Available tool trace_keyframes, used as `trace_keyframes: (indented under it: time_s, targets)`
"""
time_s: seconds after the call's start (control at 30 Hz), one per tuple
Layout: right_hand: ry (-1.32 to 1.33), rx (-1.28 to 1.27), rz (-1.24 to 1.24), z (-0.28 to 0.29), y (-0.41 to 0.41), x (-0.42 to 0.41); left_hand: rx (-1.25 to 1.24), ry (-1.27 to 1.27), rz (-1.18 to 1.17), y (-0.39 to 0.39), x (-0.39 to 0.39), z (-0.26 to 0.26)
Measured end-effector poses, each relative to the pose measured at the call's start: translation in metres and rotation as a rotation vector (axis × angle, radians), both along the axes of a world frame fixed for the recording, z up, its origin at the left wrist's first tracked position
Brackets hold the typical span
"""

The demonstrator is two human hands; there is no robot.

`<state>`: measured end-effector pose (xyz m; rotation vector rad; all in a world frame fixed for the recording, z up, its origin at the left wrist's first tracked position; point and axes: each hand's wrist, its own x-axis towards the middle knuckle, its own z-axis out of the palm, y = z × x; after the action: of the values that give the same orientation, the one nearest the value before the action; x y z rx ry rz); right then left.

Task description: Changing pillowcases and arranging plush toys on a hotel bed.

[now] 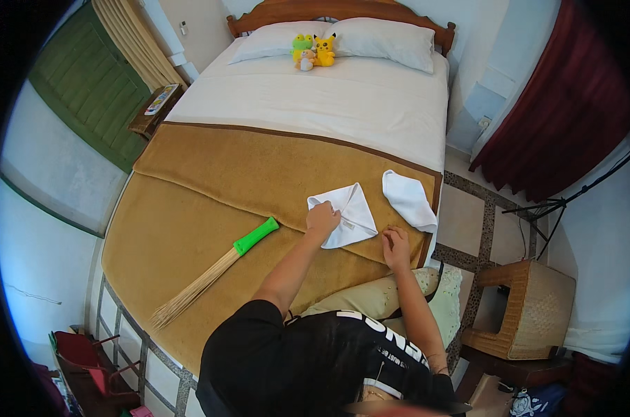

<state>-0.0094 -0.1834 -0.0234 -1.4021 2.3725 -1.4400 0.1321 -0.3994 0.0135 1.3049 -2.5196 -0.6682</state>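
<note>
A white cloth [349, 221], its edges folded inward and a small tag showing, lies on the tan blanket [205, 156] across the bed. My left hand [323, 218] rests on the cloth's left part with curled fingers; whether it pinches the fabric is hidden. Just right of the cloth, my right hand [397, 247] is over the blanket, fingers loosely bent, nothing seen in it. Beyond it, a second white cloth [409, 200] lies near the bed's right edge. To the left, a stick broom [216, 271] with a green handle lies slantwise on the blanket.
Plush toys [315, 52] sit before the white pillows [380, 41]. A light green fabric item [367, 298] lies at the bed's edge beside me. On the right stand a black tripod [560, 203] and a woven stool [542, 313]; a small wooden table [150, 120] is on the left.
</note>
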Motion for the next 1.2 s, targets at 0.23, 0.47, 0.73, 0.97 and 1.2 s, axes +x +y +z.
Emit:
trace_keyframes:
  time_s: [0.23,0.47,0.73,0.97,1.2]
  targets:
    - [-0.012,0.008,-0.010,0.002,0.001,-0.001,0.117,-0.005,0.018,0.013,-0.012,0.002]
    - [-0.039,0.007,-0.006,0.004,-0.002,0.007,0.015,0.450,-0.117,0.017,0.026,-0.025]
    - [0.030,-0.036,-0.056,0.015,-0.008,0.012,-0.259,0.506,-0.324,0.015,0.046,-0.016]
    - [-0.035,-0.081,0.002,0.054,-0.049,0.037,-0.274,0.390,-0.308,-0.032,0.050,0.009]
    - [-0.425,0.177,0.039,0.043,-0.099,0.059,0.252,0.225,-0.344,-0.075,0.053,-0.015]
